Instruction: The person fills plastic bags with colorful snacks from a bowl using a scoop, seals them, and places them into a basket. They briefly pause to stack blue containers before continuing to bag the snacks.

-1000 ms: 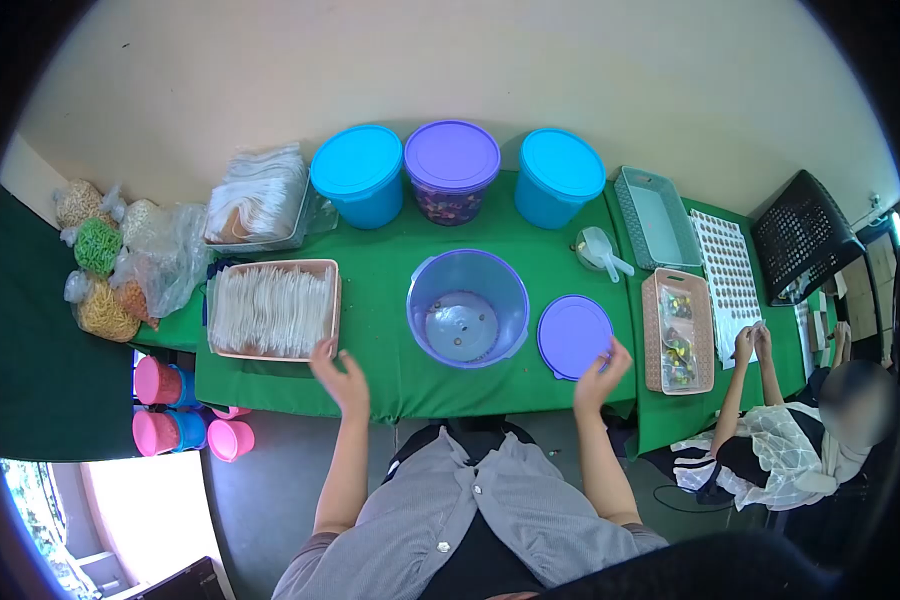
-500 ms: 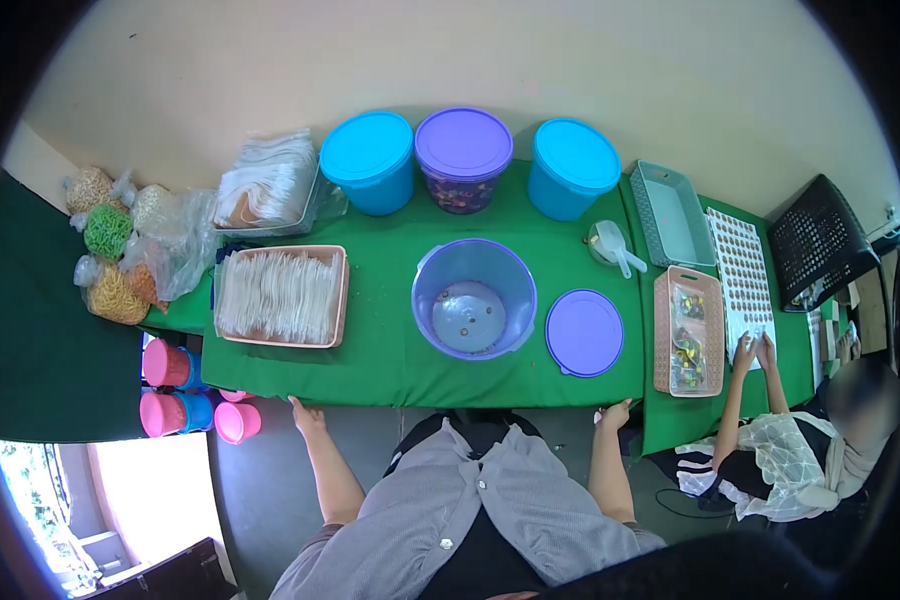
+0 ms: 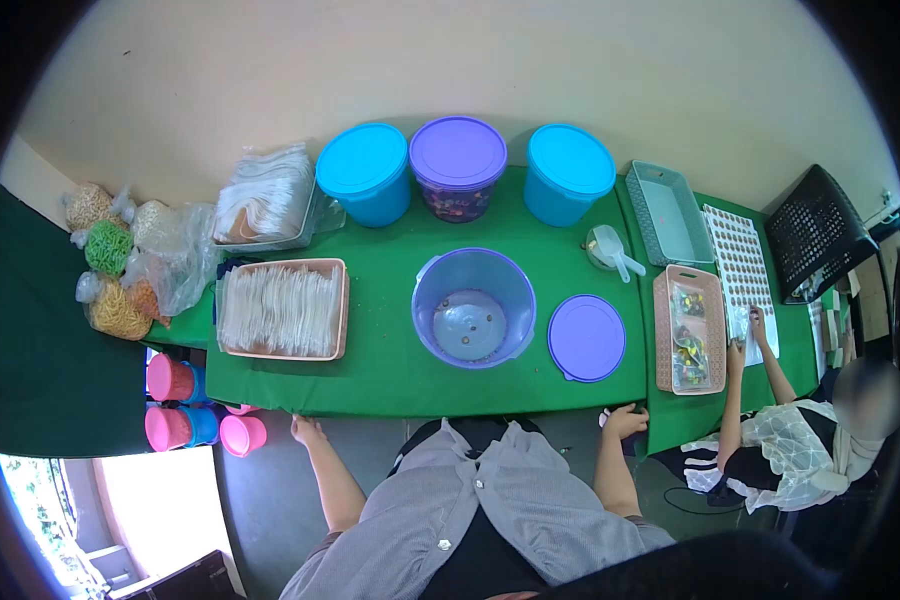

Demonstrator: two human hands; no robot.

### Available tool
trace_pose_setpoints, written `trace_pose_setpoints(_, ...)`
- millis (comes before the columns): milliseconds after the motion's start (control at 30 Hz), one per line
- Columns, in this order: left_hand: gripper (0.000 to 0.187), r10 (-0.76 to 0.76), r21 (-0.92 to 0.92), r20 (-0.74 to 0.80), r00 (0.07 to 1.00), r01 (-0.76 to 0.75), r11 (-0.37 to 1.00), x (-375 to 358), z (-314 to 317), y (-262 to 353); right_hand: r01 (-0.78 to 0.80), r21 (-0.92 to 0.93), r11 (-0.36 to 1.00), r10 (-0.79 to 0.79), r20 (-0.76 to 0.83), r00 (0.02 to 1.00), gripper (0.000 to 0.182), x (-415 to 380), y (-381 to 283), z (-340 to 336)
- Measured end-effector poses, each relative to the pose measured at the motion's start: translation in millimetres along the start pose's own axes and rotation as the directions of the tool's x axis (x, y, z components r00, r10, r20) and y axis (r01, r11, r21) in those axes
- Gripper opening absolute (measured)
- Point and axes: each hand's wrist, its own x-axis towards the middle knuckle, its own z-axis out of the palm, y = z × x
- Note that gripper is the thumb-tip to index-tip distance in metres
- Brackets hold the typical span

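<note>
My left hand (image 3: 308, 430) is at the front edge of the green tablecloth (image 3: 390, 385), its fingers closed at the hem and partly hidden. Farther right along the same edge is my right hand (image 3: 626, 421), its fingers curled. A small white piece (image 3: 604, 418) shows beside those fingers, too small to name. Between and beyond my hands stands an open purple tub (image 3: 422, 320), with several small brown bits on its bottom. Its round purple lid (image 3: 586, 338) lies flat to the right. Behind the lid is a clear container with a white scoop (image 3: 610, 245).
Two blue-lidded buckets (image 3: 363, 175) and a purple-lidded one (image 3: 458, 165) line the back. A pink basket of white packets (image 3: 280, 310) stands left, near bagged snacks (image 3: 108, 248). At right are a pink basket (image 3: 690, 330), a sticker-like sheet (image 3: 740, 260) and a co-worker (image 3: 770, 450).
The view has tilted slightly, so the table's front edge and my hands appear lower. My right hand looks slightly farther right. The co-worker's hands have moved apart over the sheet.
</note>
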Motion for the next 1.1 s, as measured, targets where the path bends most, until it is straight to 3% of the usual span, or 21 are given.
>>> trace_pose_setpoints(67, 0.031, -0.05, -0.107, -0.092, 0.995, 0.04, 0.994, 3, 4, -3, 0.121, -0.006, 0.993, -0.121, -0.041, 0.992, 0.038, 4, -14, -7)
trace_pose_setpoints(100, 0.031, 0.23, 0.132, -0.397, 0.889, -0.193, 0.972, -20, 16, 7, 0.236, -0.021, 0.972, -0.237, -0.076, 0.969, 0.044, 6, -22, -12)
trace_pose_setpoints(133, 0.033, 0.522, 0.419, -0.573, 0.632, -0.321, 0.849, -47, 30, 20, 0.285, 0.027, 0.958, -0.284, -0.038, 0.958, 0.043, 5, -39, -16)
trace_pose_setpoints(167, 0.033, 0.525, 0.424, -0.563, 0.638, -0.323, 0.846, -79, 48, 36, 0.343, 0.073, 0.937, -0.348, 0.073, 0.935, 0.044, 4, -51, -17)
trace_pose_setpoints(200, 0.034, 0.641, 0.35, -0.388, 0.662, -0.537, 0.767, -114, 68, 53, 0.392, 0.125, 0.911, -0.41, 0.179, 0.894, 0.044, 6, -61, -16)
trace_pose_setpoints(233, 0.035, 0.747, 0.225, -0.213, 0.629, -0.713, 0.664, -135, 86, 57, 0.433, 0.13, 0.892, -0.452, 0.213, 0.866, 0.055, 6, -66, -6)
trace_pose_setpoints(300, 0.03, 0.856, 0.295, -0.001, 0.517, -0.818, 0.495, -151, 115, 51, 0.473, 0.14, 0.87, -0.494, 0.245, 0.835, 0.066, 4, -81, 10)
trace_pose_setpoints(367, 0.033, 0.798, -0.015, 0.324, 0.509, -0.84, 0.542, -209, 150, 51, 0.381, -0.103, 0.919, -0.309, 0.413, 0.857, 0.098, -9, -105, 16)
trace_pose_setpoints(433, 0.041, 0.632, 0.035, 0.596, 0.496, -0.802, 0.596, -265, 179, 49, 0.336, -0.138, 0.932, -0.238, 0.466, 0.852, 0.11, -12, -120, 17)
trace_pose_setpoints(500, 0.051, 0.41, 0.068, 0.829, 0.38, -0.797, 0.6, -302, 200, 47, 0.292, -0.178, 0.94, -0.165, 0.51, 0.844, 0.122, -12, -134, 21)
trace_pose_setpoints(600, 0.057, 0.356, 0.067, 0.893, 0.277, -0.862, 0.503, -307, 225, 12, 0.131, -0.298, 0.946, 0.059, 0.553, 0.831, 0.124, -6, -144, 22)
trace_pose_setpoints(700, 0.058, 0.317, -0.064, 0.94, 0.126, -0.847, 0.527, -302, 239, -7, 0.059, -0.232, 0.971, 0.09, 0.583, 0.808, 0.115, 6, -125, 57)
trace_pose_setpoints(767, 0.058, 0.28, -0.074, 0.953, 0.115, -0.808, 0.584, -298, 238, -7, -0.206, 0.207, 0.956, -0.04, 0.791, 0.61, 0.083, 10, -100, 85)
trace_pose_setpoints(800, 0.058, 0.275, -0.074, 0.955, 0.111, -0.808, 0.585, -299, 237, -7, -0.21, 0.205, 0.956, -0.034, 0.789, 0.613, 0.083, 9, -108, 73)
trace_pose_setpoints(867, 0.057, 0.29, -0.052, 0.947, 0.138, -0.825, 0.563, -303, 238, -5, -0.58, 0.326, 0.746, -0.109, 0.92, 0.376, 0.043, 0, -159, 33)
trace_pose_setpoints(900, 0.057, 0.296, -0.054, 0.945, 0.139, -0.825, 0.562, -303, 239, -5, -0.578, 0.329, 0.747, -0.115, 0.92, 0.374, 0.043, -4, -179, 22)
trace_pose_setpoints(967, 0.056, 0.32, -0.056, 0.937, 0.143, -0.841, 0.538, -301, 238, -8, -0.148, 0.577, 0.803, -0.415, 0.721, 0.555, 0.023, -17, -210, 1)
trace_pose_setpoints(1000, 0.056, 0.321, -0.056, 0.936, 0.143, -0.841, 0.539, -301, 238, -8, -0.148, 0.577, 0.803, -0.416, 0.721, 0.554, 0.023, -27, -230, -23)
trace_pose_setpoints(1033, 0.055, 0.315, -0.054, 0.938, 0.144, -0.838, 0.543, -303, 238, -8, 0.205, 0.699, 0.685, -0.682, 0.516, 0.519, 0.021, -38, -254, -52)
trace_pose_setpoints(1067, 0.054, 0.31, -0.052, 0.94, 0.144, -0.835, 0.548, -304, 238, -8, 0.521, 0.723, 0.454, -0.883, 0.29, 0.369, 0.021, -50, -270, -71)
trace_pose_setpoints(1100, 0.054, 0.312, -0.053, 0.939, 0.145, -0.835, 0.548, -306, 238, -9, 0.518, 0.752, 0.408, -0.911, 0.3, 0.282, 0.023, -61, -276, -79)
